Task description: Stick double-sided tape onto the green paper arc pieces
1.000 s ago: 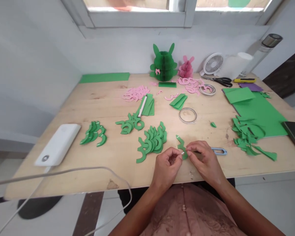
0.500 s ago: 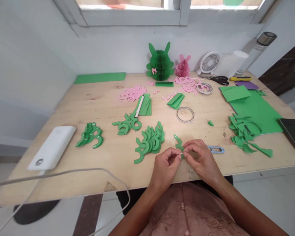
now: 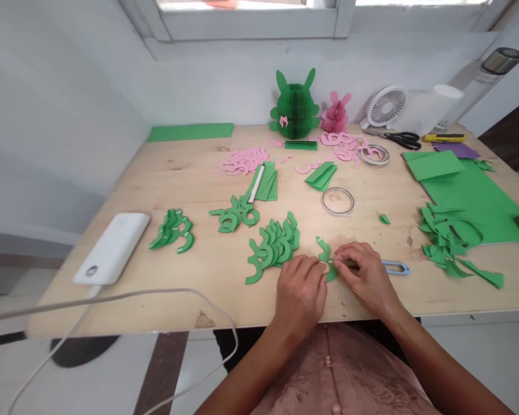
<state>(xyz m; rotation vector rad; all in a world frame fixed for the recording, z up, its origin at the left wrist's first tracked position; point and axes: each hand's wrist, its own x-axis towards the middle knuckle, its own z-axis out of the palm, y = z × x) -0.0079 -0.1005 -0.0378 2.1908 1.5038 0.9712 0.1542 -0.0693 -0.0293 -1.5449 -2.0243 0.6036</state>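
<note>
A wavy green paper cutout [image 3: 324,248] lies on the table between my hands, with white strips on it. My left hand [image 3: 301,288] rests palm down, fingers bent and together, fingertips pressing the cutout's left edge. At its right side my right hand [image 3: 365,278] pinches thumb and forefinger at a small white strip of tape [image 3: 330,262]. Beneath and beside the right hand lies a light-blue cutter [image 3: 397,267], partly hidden. Left of my hands is a pile of similar green cutouts [image 3: 272,245].
More green cutouts [image 3: 173,229] lie near a white power bank [image 3: 112,248], whose cable crosses the front left. Green scraps [image 3: 450,236] and green sheets [image 3: 484,196] are at right. Tape rolls [image 3: 337,200], pink cutouts [image 3: 246,160], scissors [image 3: 404,138] and paper figures [image 3: 296,112] stand or lie behind.
My left hand has gone from a raised pinch to lying flatter against the cutout. My right fingertips stay at its right side. The view has shifted slightly, moving the scene rightward.
</note>
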